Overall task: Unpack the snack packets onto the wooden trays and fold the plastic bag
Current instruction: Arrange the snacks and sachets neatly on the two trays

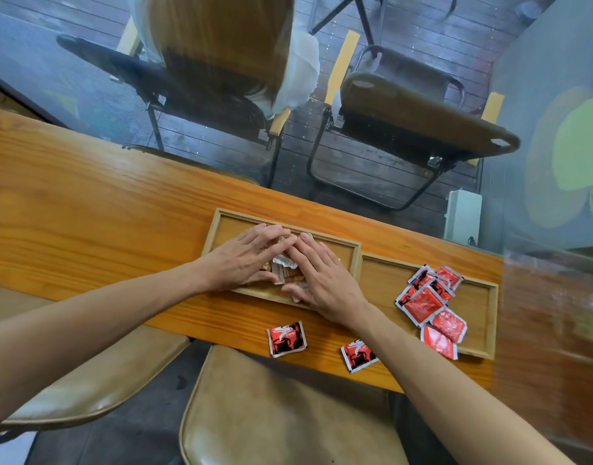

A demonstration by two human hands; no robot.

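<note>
**Hands gathering packets in the left tray**

Nearest, two red-and-black sachets (287, 339) lay loose on the orange wooden table (86, 209). Beyond, the left hand (244, 260) and right hand (325, 280) lay spread flat, corralling brown packets (283, 267) inside the left wooden tray (322, 237); gentle inward sweeps would likely keep them within its rim. Red sachets (429, 303) filled the right wooden tray (483, 317). No plastic bag clearly showed.

Soft daylight, edges warped, perhaps smeared

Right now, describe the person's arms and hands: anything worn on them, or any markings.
Both forearms are bare as far as the frame shows: no sleeves in view. The left hand and the right hand wear no gloves, and no watch, bracelet or ring shows on wrists or fingers. No markings are visible.
</note>
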